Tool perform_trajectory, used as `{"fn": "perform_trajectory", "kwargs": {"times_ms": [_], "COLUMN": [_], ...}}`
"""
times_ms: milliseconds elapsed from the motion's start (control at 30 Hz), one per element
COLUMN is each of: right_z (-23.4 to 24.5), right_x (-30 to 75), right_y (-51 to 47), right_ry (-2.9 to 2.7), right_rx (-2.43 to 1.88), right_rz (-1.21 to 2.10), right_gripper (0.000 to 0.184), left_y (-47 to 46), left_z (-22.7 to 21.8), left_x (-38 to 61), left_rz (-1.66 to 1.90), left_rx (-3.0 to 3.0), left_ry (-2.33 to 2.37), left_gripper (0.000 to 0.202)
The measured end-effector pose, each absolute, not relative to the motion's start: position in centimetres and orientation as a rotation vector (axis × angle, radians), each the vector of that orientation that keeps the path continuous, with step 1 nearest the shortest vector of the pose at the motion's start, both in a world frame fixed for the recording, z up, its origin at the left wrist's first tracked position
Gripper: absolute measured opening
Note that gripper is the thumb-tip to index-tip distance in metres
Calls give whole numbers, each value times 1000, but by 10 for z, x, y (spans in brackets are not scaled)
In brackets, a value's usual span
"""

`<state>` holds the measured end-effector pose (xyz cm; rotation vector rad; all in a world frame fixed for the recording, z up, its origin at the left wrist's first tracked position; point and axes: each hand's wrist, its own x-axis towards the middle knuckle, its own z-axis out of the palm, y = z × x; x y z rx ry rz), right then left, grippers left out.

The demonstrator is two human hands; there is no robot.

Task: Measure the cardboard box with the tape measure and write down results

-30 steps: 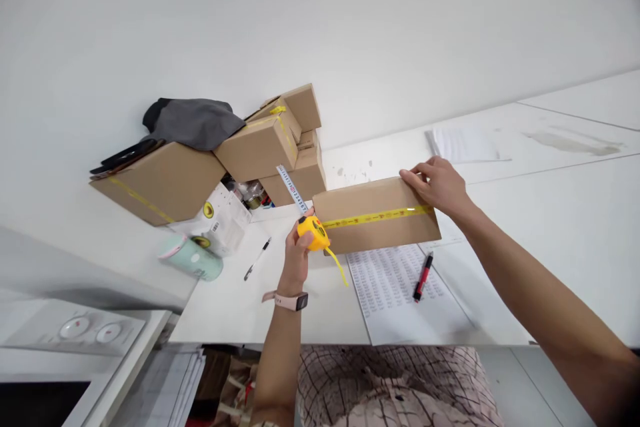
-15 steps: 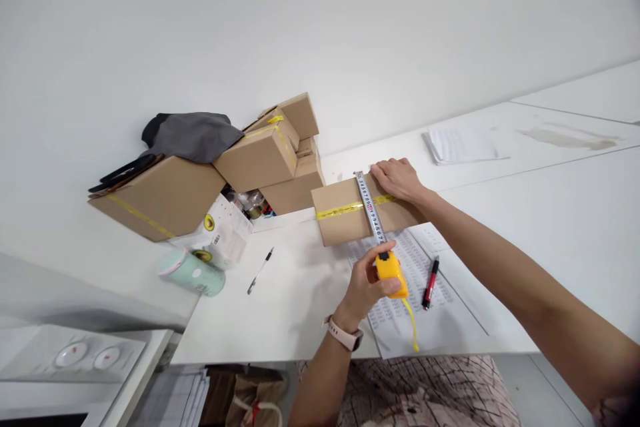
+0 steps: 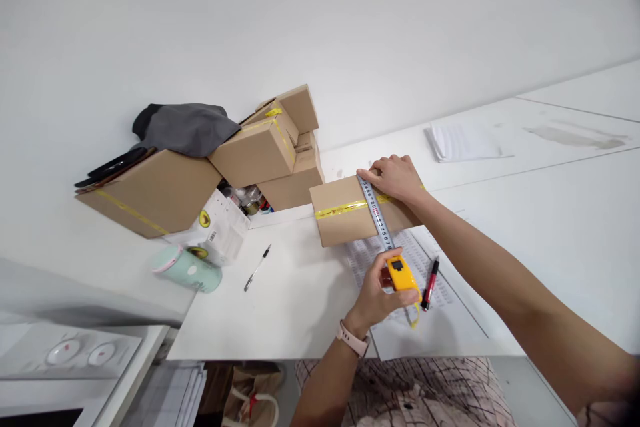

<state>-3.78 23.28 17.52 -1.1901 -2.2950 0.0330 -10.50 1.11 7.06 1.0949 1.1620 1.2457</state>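
My left hand (image 3: pixel 376 293) is closed around a yellow tape measure (image 3: pixel 403 278), with a yellow strap hanging from its near end. The metal blade (image 3: pixel 376 212) runs out from it across the top of a small cardboard box (image 3: pixel 341 227) sealed with yellow tape. At the box's far edge, my right hand (image 3: pixel 397 179) grips the box, its thumb at the blade's far end; the blade's hook is hidden there. Under the box and the tape measure lie printed sheets (image 3: pixel 445 330). A red and black pen (image 3: pixel 430 285) rests on them, right of my left hand.
Several cardboard boxes (image 3: pixel 253 159) are piled at the back left, a dark grey cloth (image 3: pixel 187 130) over them. A mint green bottle (image 3: pixel 187 269) lies by a white avocado-print box (image 3: pixel 225 227). Another pen (image 3: pixel 257 267) is on the white table (image 3: pixel 295 300). A paper stack (image 3: pixel 465 142) lies at the back.
My left hand and the tape measure have moved right and slightly nearer me. My right hand has slid left onto the blade's far end, and the blade now slants more across the box.
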Motion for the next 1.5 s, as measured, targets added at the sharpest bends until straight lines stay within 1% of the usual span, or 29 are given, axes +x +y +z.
{"fn": "perform_trajectory", "kwargs": {"times_ms": [367, 533, 600, 700, 800, 900, 1000, 1100, 1167, 1233, 1300, 1367, 1433, 1467, 1500], "right_z": [174, 175, 175, 171, 154, 121, 88, 77, 84, 98, 110, 118, 118, 116, 113], "right_x": [-38, -37, -36, -29, -12, 11, 34, 53, 63, 71, 77, 82, 86, 88, 89], "right_y": [232, 229, 227, 214, 185, 144, 104, 75, 62, 54, 49, 45, 40, 38, 34], "right_ry": [-2286, -2285, -2295, -2282, -2193, -2093, -2072, -2036, -1918, -1783, -1661, -1556, -1485, -1462, -1456], "right_rx": [-1199, -1188, -1186, -1162, -1095, -1022, -989, -989, -1031, -1017, -947, -912, -932, -939, -943], "right_rz": [12, 7, -5, -69, -87, -28, 35, 133, 280, 574, 912, 1119, 1168, 1167, 1166], "right_gripper": [62, 69, 70, 66, 59, 48, 41, 35, 39, 49, 51, 42, 25, 22, 22], "left_y": [17, -2, -18, -44, -69, -93, -110, -119, -119, -116, -113, -110, -108, -108, -108], "left_z": [70, 80, 83, 80, 67, 52, 42, 37, 37, 40, 46, 53, 58, 60, 61], "left_x": [-104, -105, -108, -111, -114, -117, -119, -119, -117, -114, -112, -111, -113, -114, -115], "left_rz": [1272, 1320, 1366, 1417, 1370, 1270, 1173, 1028, 909, 801, 732, 702, 685, 683, 699], "left_rx": [1114, 1145, 1248, 1385, 1409, 1445, 1558, 1691, 1768, 1845, 1917, 1961, 1967, 1957, 1939], "left_ry": [1144, 1123, 1190, 1353, 1502, 1600, 1625, 1606, 1583, 1549, 1508, 1460, 1426, 1415, 1409], "left_gripper": [81, 80, 80, 80, 80, 80, 81, 84, 87, 88, 85, 83, 82, 82, 85]}}
